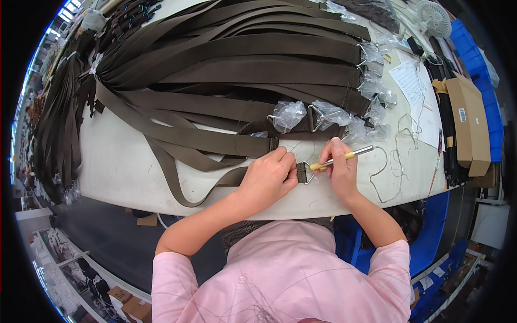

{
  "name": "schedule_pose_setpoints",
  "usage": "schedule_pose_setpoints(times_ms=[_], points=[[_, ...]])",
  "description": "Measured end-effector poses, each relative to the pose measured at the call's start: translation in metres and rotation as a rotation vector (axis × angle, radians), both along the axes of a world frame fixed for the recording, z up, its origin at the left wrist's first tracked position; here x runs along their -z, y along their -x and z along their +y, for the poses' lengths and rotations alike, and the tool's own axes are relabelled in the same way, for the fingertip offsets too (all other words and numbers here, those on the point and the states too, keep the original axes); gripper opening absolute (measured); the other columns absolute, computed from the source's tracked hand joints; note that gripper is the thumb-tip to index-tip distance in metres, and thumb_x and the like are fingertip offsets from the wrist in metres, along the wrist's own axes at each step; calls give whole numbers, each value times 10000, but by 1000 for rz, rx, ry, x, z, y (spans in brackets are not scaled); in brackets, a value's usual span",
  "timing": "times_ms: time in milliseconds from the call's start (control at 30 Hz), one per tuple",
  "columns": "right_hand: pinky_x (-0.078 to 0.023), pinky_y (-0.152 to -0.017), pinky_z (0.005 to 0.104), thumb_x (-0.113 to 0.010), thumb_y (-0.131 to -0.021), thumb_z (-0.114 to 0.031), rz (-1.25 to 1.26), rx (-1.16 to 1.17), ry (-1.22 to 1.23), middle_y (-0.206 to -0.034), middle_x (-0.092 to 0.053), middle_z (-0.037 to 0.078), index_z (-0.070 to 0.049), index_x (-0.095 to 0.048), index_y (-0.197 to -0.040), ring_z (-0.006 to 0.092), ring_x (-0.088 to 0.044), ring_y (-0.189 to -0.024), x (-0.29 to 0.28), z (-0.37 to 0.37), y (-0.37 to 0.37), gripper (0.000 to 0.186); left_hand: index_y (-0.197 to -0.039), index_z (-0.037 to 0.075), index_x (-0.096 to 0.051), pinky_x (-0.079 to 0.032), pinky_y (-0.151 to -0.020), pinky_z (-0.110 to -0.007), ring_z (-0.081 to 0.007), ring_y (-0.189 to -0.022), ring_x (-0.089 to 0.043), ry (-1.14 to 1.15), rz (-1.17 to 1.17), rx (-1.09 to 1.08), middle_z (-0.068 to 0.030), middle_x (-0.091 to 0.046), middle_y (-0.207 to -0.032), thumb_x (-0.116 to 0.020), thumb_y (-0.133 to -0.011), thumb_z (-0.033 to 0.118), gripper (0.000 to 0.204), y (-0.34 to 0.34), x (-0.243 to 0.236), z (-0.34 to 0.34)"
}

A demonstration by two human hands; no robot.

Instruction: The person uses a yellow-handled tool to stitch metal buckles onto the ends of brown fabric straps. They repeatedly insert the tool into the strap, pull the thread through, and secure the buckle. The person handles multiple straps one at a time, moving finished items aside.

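Observation:
My left hand [269, 175] is closed on a dark olive webbing strap [229, 177] close to its stitched end, pressing it near the table's front edge. A metal triangular ring [309, 181] sits in that end. In my right hand [342, 169] is a pen-shaped tool [362, 151] with a silver shaft and yellow parts, pinched between the fingers. Its yellow front end points at the ring and the stitched end; whether it touches them I cannot tell. Just beyond my hands lie other straps with metal rings [311, 118], partly wrapped in clear plastic [288, 116].
A large bundle of olive straps [215, 72], tied at the left [96, 63], covers much of the white table [116, 159]. To the right are loose cord [383, 200], printed paper [409, 83], a cardboard box [466, 121], blue bins [474, 54] and a small white fan [433, 19].

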State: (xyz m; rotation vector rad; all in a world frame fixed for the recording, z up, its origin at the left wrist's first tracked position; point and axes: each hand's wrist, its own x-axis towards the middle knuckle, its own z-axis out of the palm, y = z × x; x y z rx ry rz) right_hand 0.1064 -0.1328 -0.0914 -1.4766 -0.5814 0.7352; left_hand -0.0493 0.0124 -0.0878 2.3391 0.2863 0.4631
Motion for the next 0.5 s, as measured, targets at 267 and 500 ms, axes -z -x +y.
schedule_pose_setpoints(times_ms=[267,500], points=[[-547,-570,249,-483,-1171,-358,28,-29,6,-789,-636,30,-9,-639,-879,81,-608,-657,2,3,1,481,-871,18,-671,-545,-612,-328,-212,-659,-657,214,49,-25,-77,-610,-826,-784,-814,32,128,1,-5,5],[-541,-565,251,-485,-1170,-359,52,-12,1,-796,-638,28,-10,-641,-880,85,-617,-665,0,2,1,480,-851,17,-663,-558,-603,-366,-223,-637,-667,-9,55,-74,-86,-637,-831,-788,-824,64,136,-6,-7,-7]])
